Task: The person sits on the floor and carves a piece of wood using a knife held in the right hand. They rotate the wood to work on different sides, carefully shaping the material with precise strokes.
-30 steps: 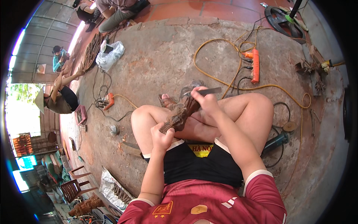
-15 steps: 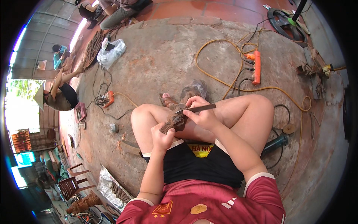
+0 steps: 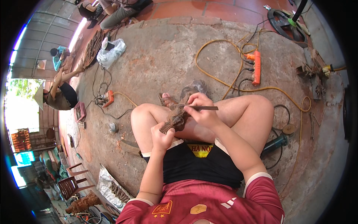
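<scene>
A brown carved wooden piece (image 3: 176, 118) lies between my knees, slanting up and to the right. My left hand (image 3: 162, 136) grips its near lower end, thumb on top. In my right hand (image 3: 203, 110) is a flat, dark, narrow tool that looks like a file (image 3: 207, 108). Its free end sticks out to the right, over my right thigh. The file's other end is mostly covered by my fingers, close to the carving's upper part; whether it touches the wood I cannot tell. Past the carving, a clear plastic bag (image 3: 200, 86) sits on the floor.
An orange power strip (image 3: 256, 68) with a yellow cable lies ahead right, a smaller orange socket (image 3: 108, 98) to the left. A dark green power tool (image 3: 275, 144) is beside my right thigh. A clear cup (image 3: 110, 128) stands left. Other people sit at the far left.
My right hand has shifted slightly up and right along the carving, and the file now lies more level. The left hand keeps its grip on the carving.
</scene>
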`<state>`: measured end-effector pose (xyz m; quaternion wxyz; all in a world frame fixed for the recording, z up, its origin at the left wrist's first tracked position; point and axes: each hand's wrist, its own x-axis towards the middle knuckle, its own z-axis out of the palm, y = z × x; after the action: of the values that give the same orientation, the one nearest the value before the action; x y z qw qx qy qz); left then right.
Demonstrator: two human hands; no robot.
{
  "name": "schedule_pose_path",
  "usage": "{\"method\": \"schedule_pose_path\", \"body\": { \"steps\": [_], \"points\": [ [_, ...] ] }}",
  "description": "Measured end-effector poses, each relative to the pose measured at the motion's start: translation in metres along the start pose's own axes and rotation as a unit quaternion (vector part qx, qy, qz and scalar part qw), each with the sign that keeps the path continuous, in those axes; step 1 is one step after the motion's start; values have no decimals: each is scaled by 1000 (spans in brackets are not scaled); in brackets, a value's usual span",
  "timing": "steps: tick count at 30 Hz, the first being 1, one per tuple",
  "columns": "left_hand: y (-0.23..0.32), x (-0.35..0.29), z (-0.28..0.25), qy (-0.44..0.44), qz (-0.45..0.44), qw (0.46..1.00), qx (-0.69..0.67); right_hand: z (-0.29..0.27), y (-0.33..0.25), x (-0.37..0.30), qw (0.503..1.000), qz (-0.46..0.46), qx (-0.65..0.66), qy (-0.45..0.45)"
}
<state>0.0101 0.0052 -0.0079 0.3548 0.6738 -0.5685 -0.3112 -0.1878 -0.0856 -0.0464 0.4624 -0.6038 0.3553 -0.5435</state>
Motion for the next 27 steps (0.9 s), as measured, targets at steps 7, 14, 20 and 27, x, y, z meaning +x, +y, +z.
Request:
{"method": "schedule_pose_path", "body": {
  "steps": [7, 14, 20, 27],
  "points": [
    [0, 1, 0, 5, -6, 1000, 5, 5, -4, 1, 997, -15, -67, 25],
    [3, 2, 1, 12, 14, 1000, 11, 8, -12, 5, 992, -28, -120, 19],
    [10, 3, 3, 5, 11, 1000, 20, 2, -14, 9, 992, -53, -111, -37],
    [16, 1, 9, 21, 19, 999, 32, 0, -24, 12, 989, -74, -126, -12]
  ]
}}
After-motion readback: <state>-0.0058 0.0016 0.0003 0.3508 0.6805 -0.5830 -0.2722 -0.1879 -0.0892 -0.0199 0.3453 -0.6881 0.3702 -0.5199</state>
